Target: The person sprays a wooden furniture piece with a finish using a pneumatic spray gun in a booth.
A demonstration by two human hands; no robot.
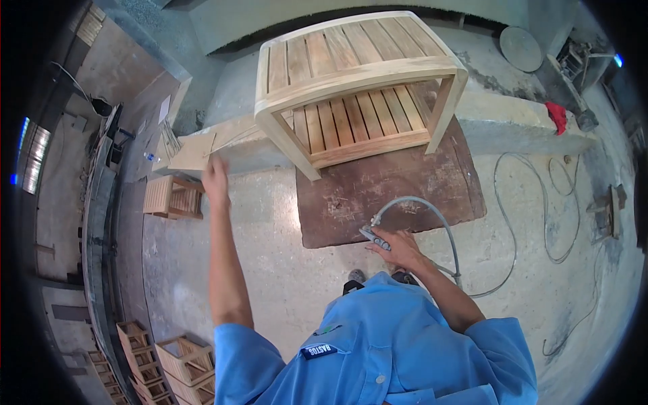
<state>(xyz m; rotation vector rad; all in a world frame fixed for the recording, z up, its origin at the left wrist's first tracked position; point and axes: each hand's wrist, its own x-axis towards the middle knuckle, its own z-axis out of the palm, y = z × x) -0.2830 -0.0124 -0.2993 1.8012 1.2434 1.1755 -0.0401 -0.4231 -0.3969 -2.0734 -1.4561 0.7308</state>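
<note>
A slatted wooden bench with a lower shelf (351, 54) stands upright on a worn brown board (391, 196). My right hand (398, 248) is closed around a small metal spray tool (373, 237), in front of the board's near edge. A grey hose (442, 226) arches from the tool to the right. My left hand (216, 179) is stretched forward, left of the bench and near a flat piece of cardboard (191, 151) on the ledge. Its fingers are blurred, and whether they hold anything cannot be made out.
Hose loops (513, 223) lie on the floor at the right. A red cloth (556, 118) hangs on the ledge, below a round disc (521, 48). A small slatted stool (173, 197) stands at the left, with stacked wooden frames (185, 361) at the lower left.
</note>
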